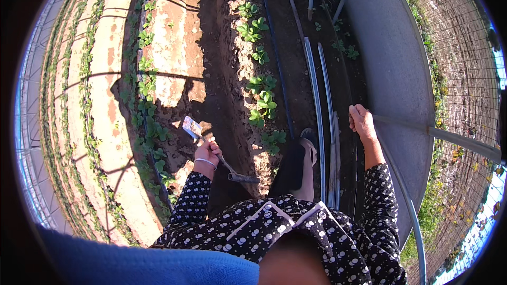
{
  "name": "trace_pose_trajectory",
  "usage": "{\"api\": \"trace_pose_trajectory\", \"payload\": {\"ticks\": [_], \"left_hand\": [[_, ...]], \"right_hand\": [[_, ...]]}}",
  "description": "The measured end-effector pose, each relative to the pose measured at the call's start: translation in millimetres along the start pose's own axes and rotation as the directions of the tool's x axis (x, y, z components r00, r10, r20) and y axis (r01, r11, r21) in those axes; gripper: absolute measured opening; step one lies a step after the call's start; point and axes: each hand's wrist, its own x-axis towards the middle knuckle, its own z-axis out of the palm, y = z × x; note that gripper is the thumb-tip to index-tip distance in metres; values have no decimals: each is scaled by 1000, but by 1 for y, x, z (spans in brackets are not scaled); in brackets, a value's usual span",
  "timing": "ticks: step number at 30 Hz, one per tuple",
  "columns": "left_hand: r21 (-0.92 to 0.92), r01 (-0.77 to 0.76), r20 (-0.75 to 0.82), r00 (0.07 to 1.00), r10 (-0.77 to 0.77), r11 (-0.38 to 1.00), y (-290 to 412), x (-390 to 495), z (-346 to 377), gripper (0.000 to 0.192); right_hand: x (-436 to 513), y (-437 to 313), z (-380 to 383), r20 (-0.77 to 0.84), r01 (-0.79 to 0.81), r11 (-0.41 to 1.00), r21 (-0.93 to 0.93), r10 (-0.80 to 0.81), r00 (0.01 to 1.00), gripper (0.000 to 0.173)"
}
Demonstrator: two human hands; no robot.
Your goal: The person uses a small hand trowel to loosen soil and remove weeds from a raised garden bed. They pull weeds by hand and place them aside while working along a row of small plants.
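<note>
My left hand is closed around a short-handled tool with a flat metal blade beyond the fingers. Below the same hand a thin bar runs down to a dark cylindrical piece over the soil; whether it belongs to the tool I cannot tell. A bracelet circles the left wrist. My right hand is raised at the right with its fingers curled, near a metal tube; whether it holds anything is not clear. Between the hands, leafy green plants grow along a soil ridge.
Long metal rails lie on the ground beside my shoe. A drip hose runs along the row. A grey curved wall sheet and metal tubes stand at the right. More plant rows stretch along the left, beyond a shaded furrow.
</note>
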Motion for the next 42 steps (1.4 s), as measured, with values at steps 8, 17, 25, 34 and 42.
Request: {"api": "trace_pose_trajectory", "payload": {"ticks": [8,17,25,34,42], "left_hand": [[34,170,-14,985,-170,985,87,74,-15,7],[23,204,113,972,-205,979,196,109,23,30],[181,206,244,938,-247,962,199,154,212,32],[168,-8,271,962,-39,986,184,149,382,14],[237,124,287,938,-192,963,246,203,381,11]], "right_hand": [[67,-15,96,-248,135,893,-430,-260,933,12],[62,-50,107,-343,-17,992,-124,-27,939,19],[241,-163,16,-561,177,934,-310,-330,760,32],[465,-392,-142,-637,757,610,-234,-684,354,78],[487,-422,-149,-841,483,846,-226,-420,340,29]]}}
